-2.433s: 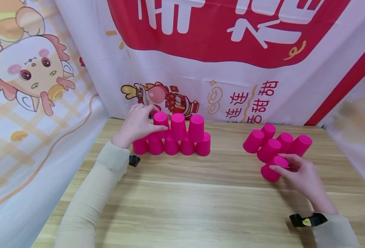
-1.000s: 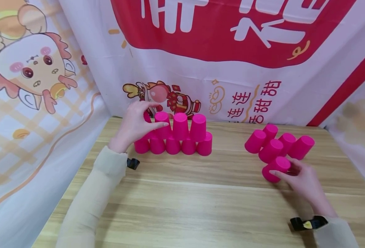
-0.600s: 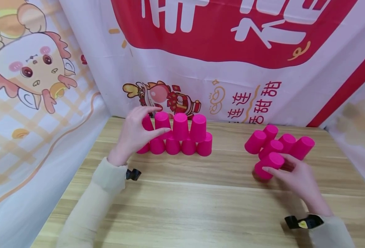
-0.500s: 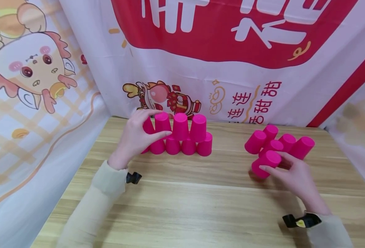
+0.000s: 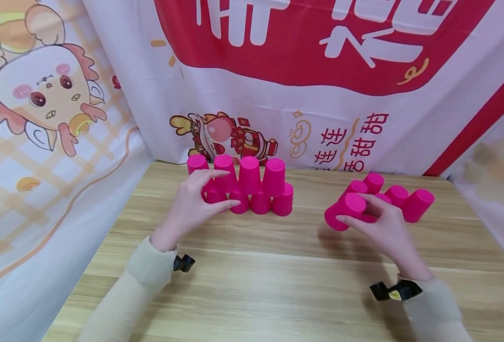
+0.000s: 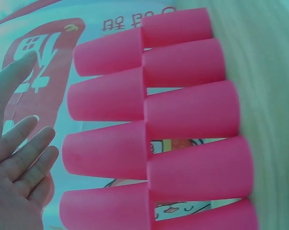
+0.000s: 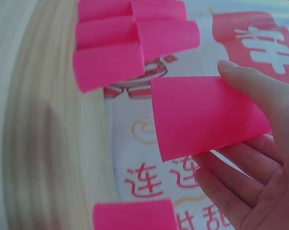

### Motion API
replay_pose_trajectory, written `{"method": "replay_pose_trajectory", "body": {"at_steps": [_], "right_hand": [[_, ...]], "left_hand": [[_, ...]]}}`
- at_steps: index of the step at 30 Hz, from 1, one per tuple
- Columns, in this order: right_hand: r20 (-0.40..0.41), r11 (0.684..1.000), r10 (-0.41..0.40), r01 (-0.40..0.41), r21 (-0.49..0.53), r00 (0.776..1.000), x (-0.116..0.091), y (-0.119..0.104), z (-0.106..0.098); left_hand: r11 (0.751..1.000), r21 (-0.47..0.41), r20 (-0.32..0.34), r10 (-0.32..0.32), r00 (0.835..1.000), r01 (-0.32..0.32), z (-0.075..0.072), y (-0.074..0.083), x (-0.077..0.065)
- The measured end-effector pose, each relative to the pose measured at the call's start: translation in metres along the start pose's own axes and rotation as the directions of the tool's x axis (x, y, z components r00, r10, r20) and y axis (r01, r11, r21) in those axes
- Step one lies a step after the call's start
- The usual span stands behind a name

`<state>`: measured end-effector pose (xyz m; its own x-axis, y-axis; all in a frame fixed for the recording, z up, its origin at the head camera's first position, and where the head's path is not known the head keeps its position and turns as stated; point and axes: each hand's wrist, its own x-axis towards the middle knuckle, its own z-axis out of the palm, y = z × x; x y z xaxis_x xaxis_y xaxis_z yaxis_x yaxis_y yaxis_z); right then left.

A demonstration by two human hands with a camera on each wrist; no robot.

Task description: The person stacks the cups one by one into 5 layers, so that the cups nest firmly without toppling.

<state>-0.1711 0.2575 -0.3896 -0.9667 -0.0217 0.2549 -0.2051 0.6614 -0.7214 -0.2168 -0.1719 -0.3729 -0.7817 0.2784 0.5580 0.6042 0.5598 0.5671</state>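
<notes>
Pink cups stand upside down in two rows, with several in the upper row [image 5: 249,175] bridging those in the lower row [image 5: 260,203]. In front of the left end of this stack is my left hand [image 5: 188,206], fingers and thumb spread apart and nothing between them. The left wrist view shows this hand [image 6: 24,163] beside the upper cups, apart from them. My right hand [image 5: 386,228] grips another pink cup [image 5: 339,216] between thumb and fingers, tilted and raised off the table. Its base faces the palm in the right wrist view, where the held cup [image 7: 202,117] is large.
Several loose upside-down pink cups [image 5: 416,205] stand at the right of the wooden table [image 5: 252,285], behind my right hand. A printed cloth [image 5: 243,80] hangs along the table's back edge, and another cloth [image 5: 42,190] borders the left side.
My left hand has drawn back toward the front from the upper row's left-end cup, which is now uncovered. The right hand has lifted its cup off the table and carried it left.
</notes>
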Motion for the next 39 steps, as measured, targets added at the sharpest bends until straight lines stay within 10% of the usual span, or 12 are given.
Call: {"method": "replay_pose_trajectory", "body": {"at_steps": [21,39], "right_hand": [[0.067,0.963,-0.207,0.192,0.188,0.976,0.028,-0.069,0.052],[-0.155,0.877,-0.374,0.403,0.263,0.915,0.086,-0.129,0.069]], "left_hand": [[0.986,-0.025,0.248,-0.151,0.957,0.162,0.026,-0.006,-0.026],[0.982,-0.072,0.295,-0.145,0.945,0.174,0.041,-0.005,-0.033]]}}
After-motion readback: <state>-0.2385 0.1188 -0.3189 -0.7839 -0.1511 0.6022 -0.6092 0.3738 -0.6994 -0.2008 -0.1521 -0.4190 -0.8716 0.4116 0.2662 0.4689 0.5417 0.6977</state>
